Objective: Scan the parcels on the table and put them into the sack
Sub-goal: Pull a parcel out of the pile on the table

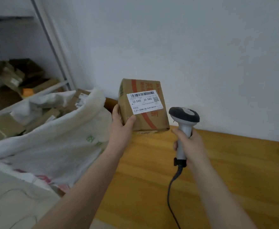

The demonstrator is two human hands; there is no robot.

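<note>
The left hand (pixel 120 123) holds the parcel (pixel 143 104) just above the table (pixel 218 171), fingers curled round its corner. The right hand (pixel 189 144) grips the scanner (pixel 184 118) at the parcel's four o'clock. Best to aim it at the label (pixel 144 102) and hold the parcel still. The sack (pixel 61 138) waits at nine o'clock.

This is a small parcel-handling storeroom, the kind a courier depot keeps. A metal shelf rack (pixel 41 93) against a plain white wall (pixel 185 47) is piled with taped cardboard cartons (pixel 8 75), and a white woven sack (pixel 61 138) beside a wooden table (pixel 234 162) holds more boxes (pixel 81 98). A corded handheld barcode scanner (pixel 184 116) and a brown parcel (pixel 152 123) bearing a printed shipping label (pixel 144 102) with barcodes fit that.
</note>
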